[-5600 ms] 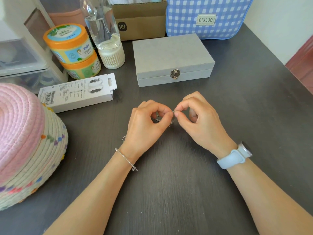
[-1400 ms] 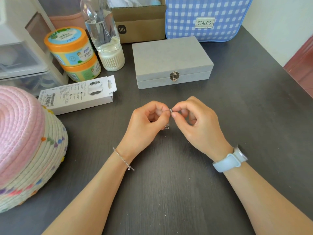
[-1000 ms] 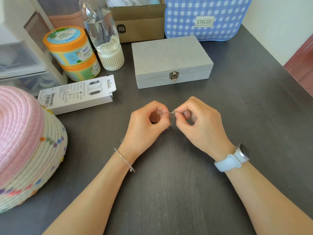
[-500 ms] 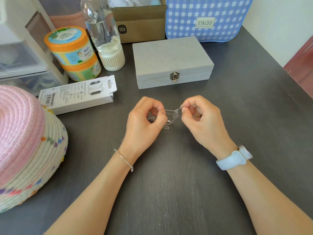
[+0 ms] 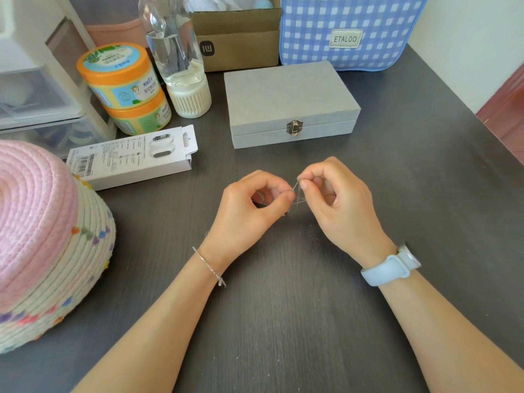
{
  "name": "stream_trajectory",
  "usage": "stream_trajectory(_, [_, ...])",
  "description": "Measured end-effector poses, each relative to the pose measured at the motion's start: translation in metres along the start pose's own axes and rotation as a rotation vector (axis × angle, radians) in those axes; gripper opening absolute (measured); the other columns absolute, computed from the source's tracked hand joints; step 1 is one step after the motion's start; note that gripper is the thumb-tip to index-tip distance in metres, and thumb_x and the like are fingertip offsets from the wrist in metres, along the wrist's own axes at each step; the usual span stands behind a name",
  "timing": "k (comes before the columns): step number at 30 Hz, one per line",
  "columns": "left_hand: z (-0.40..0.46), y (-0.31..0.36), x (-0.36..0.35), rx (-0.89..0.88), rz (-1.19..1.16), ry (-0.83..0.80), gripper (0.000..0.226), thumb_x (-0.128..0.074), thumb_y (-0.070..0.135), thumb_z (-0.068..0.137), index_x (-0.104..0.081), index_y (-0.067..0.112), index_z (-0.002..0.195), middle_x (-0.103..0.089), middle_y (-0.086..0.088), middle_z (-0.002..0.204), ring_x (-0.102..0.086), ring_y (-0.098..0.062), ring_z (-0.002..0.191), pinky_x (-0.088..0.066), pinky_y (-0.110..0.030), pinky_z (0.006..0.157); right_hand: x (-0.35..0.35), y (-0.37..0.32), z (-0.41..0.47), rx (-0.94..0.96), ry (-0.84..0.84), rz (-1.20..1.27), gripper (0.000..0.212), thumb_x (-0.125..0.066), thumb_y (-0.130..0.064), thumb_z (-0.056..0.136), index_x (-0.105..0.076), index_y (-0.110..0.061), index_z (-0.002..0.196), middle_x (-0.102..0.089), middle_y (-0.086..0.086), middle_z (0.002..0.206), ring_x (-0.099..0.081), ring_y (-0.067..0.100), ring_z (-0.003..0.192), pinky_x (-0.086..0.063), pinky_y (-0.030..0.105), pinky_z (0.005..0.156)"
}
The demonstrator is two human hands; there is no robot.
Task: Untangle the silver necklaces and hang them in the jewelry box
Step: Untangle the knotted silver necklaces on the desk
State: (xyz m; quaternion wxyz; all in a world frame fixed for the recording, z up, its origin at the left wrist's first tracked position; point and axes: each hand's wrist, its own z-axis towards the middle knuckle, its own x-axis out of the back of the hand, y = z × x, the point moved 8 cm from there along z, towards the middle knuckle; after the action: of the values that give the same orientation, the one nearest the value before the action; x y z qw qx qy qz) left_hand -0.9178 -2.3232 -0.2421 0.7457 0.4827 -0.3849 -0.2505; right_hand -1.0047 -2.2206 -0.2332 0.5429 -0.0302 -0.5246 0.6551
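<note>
While the box (image 5: pixel 292 103) sits latched beyond, left hand (image 5: pixel 249 211) and right hand (image 5: pixel 337 205) each pinch the necklaces (image 5: pixel 296 195) above the table (image 5: pixel 283 321): untangling continues; next, gently tease strands apart.

Grey jewelry box (image 5: pixel 286 92) — blue-checked bag (image 5: pixel 348 26) (silver necklaces (image 5: pixel 297 195)).

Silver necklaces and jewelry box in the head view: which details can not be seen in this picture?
- Silver necklaces: too thin to count the strands or find the knot; the left hand and right hand pinch and cover most of them.
- Jewelry box: its closed lid hides the inside and any hooks.
- Cardboard box: the top edge cuts off its contents.
- Woven basket: the left edge cuts it.
</note>
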Motion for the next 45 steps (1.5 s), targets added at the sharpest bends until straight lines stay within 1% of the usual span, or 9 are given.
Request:
stream_trajectory(4, [0.002,-0.01,0.001,0.121,-0.153,-0.003,0.017,-0.067,0.012,0.083,-0.064,0.022,0.069,-0.06,0.013,0.063,-0.05,-0.007,0.064,-0.042,-0.018,0.063,0.007,-0.008,0.0,0.067,0.067,-0.007,0.007,-0.054,-0.015,0.082,-0.058,-0.015,0.088,-0.043,-0.02,0.08,-0.048,-0.009,0.068,-0.036,0.014,0.058])
stream_trajectory(9, [0.003,-0.011,0.002,0.129,-0.191,0.015,0.021,-0.065,0.008,0.084,-0.064,0.022,0.068,-0.061,0.015,0.058,-0.051,0.0,0.06,-0.042,-0.013,0.061,0.0,-0.012,-0.003,0.109,0.023,-0.056,0.014,-0.055,-0.029,0.08,-0.063,-0.018,0.078,-0.046,-0.014,0.085,-0.047,-0.01,0.069,-0.034,0.016,0.055])
stream_trajectory(13, [0.002,-0.012,0.001,0.119,-0.188,0.005,0.009,-0.064,0.023,0.076,-0.064,0.025,0.067,-0.062,0.013,0.061,-0.053,-0.007,0.064,-0.043,-0.02,0.063,0.0,-0.011,-0.002,0.113,0.036,-0.101,0.016,-0.056,-0.031,0.08,-0.064,-0.018,0.077,-0.046,-0.015,0.083,-0.045,-0.014,0.066,-0.03,0.014,0.054])
stream_trajectory(21, [0.002,-0.009,-0.001,0.045,-0.009,-0.007,0.008,-0.059,0.029,0.078,-0.06,0.026,0.07,-0.061,0.008,0.069,-0.053,-0.008,0.065,-0.044,-0.024,0.064,-0.002,-0.011,-0.003,0.134,0.027,-0.161,0.015,-0.053,-0.03,0.079,-0.063,-0.019,0.078,-0.044,-0.015,0.083,-0.043,-0.017,0.066,-0.036,0.023,0.049])
stream_trajectory(24, [0.002,-0.003,-0.004,-0.021,0.06,-0.02,0.009,-0.056,0.025,0.081,-0.056,0.028,0.072,-0.056,0.011,0.071,-0.049,-0.001,0.064,-0.041,-0.015,0.063,0.0,-0.01,-0.004,0.125,0.041,-0.196,0.015,-0.051,-0.03,0.08,-0.062,-0.02,0.078,-0.043,-0.016,0.084,-0.042,-0.018,0.067,-0.041,0.027,0.049])
stream_trajectory(32, [0.001,-0.001,-0.003,-0.05,0.087,0.006,0.024,-0.059,0.005,0.084,-0.055,0.027,0.074,-0.053,0.011,0.073,-0.05,0.0,0.065,-0.038,-0.01,0.064,0.0,-0.008,-0.003,0.108,0.032,-0.16,0.015,-0.05,-0.028,0.078,-0.061,-0.018,0.079,-0.044,-0.015,0.085,-0.044,-0.016,0.069,-0.04,0.025,0.051])
stream_trajectory(36, [0.002,0.0,-0.002,-0.04,0.064,0.036,0.015,-0.056,0.014,0.079,-0.054,0.027,0.072,-0.052,0.011,0.071,-0.049,-0.001,0.062,-0.037,-0.01,0.062,-0.004,-0.003,-0.001,0.031,-0.006,0.026,0.011,-0.051,-0.03,0.077,-0.058,-0.021,0.077,-0.044,-0.018,0.081,-0.046,-0.002,0.06,-0.033,0.02,0.057])
stream_trajectory(39, [0.001,0.001,-0.002,-0.051,0.052,0.032,0.015,-0.056,0.015,0.079,-0.054,0.028,0.071,-0.052,0.011,0.07,-0.048,-0.001,0.062,-0.037,-0.011,0.062,-0.005,0.002,0.001,-0.043,0.01,0.102,0.004,-0.054,-0.024,0.078,-0.053,-0.027,0.076,-0.046,-0.017,0.081,-0.046,0.003,0.06,-0.034,0.021,0.061])
stream_trajectory(45, [0.001,0.002,0.0,-0.062,0.078,0.049,0.017,-0.056,0.014,0.077,-0.054,0.029,0.07,-0.052,0.01,0.071,-0.048,-0.002,0.063,-0.037,-0.01,0.062,-0.01,0.002,-0.003,-0.033,-0.092,-0.158,0.008,-0.058,-0.021,0.081,-0.052,-0.025,0.078,-0.042,-0.014,0.082,-0.046,-0.011,0.066,-0.035,0.028,0.063])
